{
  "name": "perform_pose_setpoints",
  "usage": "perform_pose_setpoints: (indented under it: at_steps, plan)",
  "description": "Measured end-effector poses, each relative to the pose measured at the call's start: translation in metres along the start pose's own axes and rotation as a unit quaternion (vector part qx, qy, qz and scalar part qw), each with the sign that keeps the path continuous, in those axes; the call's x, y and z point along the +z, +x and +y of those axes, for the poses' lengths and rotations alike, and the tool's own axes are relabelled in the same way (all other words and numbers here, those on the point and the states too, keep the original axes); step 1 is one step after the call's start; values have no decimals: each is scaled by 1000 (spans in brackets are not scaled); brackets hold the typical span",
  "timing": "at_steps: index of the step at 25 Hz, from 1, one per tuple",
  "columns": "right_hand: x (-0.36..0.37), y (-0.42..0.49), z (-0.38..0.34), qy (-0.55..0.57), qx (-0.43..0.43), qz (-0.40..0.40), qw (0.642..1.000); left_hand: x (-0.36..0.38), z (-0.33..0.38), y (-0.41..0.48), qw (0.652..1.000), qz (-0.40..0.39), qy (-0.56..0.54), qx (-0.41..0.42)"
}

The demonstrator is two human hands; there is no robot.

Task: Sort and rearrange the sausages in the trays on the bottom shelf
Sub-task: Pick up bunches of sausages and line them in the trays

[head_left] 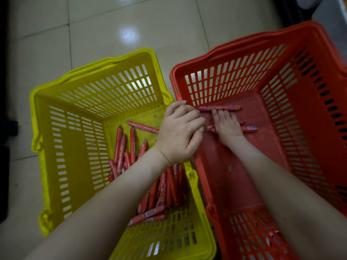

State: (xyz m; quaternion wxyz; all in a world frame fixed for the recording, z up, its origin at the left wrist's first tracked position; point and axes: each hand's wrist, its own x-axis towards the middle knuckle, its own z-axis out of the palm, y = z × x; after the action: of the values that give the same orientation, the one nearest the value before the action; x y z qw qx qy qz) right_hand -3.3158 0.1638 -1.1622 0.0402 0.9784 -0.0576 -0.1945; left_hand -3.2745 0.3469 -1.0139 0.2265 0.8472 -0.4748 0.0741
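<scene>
While the sausage pile sits in the yellow basket, my left hand hangs curled over the adjoining rims; I cannot tell whether it grips anything. My right hand presses flat-fingered on loose sausages in the red basket, and I fear that pressure could roll them askew.

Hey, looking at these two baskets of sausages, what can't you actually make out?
Head view throughout.
Sausages under the right hand in the red basket: hand hides their count.
Sausage pile in the yellow basket: left forearm covers part.
Left hand: palm faces down, any grip hidden.
Sausage labels: too small and blurred.
Red basket's right side: cut by the frame edge.
</scene>
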Motion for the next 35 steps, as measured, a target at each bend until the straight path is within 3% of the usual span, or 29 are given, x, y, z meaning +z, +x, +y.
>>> perform_pose_setpoints:
  at_steps: [5,7,12,14,17,19,21,23,26,29,31,33,35]
  plan:
    - [-9,18,8,-8,31,-82,996,1,0,0,1000,3,5,-1]
    - [-7,17,10,-20,13,-79,997,1,0,0,1000,3,6,3]
    - [5,-11,6,-66,-36,13,997,2,-5,-2,1000,7,17,16]
    - [-9,-24,13,-56,-41,87,994,3,-7,-3,999,-10,40,19]
    - [-70,-68,38,26,20,171,985,-3,-1,-4,994,-68,88,3]
    - [-120,-109,58,152,81,191,966,-15,18,6,993,-85,74,-23]
    - [-173,-168,77,271,135,202,932,-40,64,31,996,-76,4,-39]
    - [-220,-239,85,326,158,225,904,-76,130,53,993,-62,-97,3]
    - [-287,-362,79,418,203,264,845,-156,241,57,953,-134,-267,51]
    - [-334,-467,56,517,217,323,762,-222,321,33,903,-198,-372,84]
    - [-351,-529,35,584,226,372,685,-258,360,9,874,-208,-427,101]
    - [-361,-574,16,644,226,398,613,-284,387,-13,863,-230,-434,121]
    - [-363,-613,-3,679,231,407,566,-303,408,-37,853,-257,-432,140]
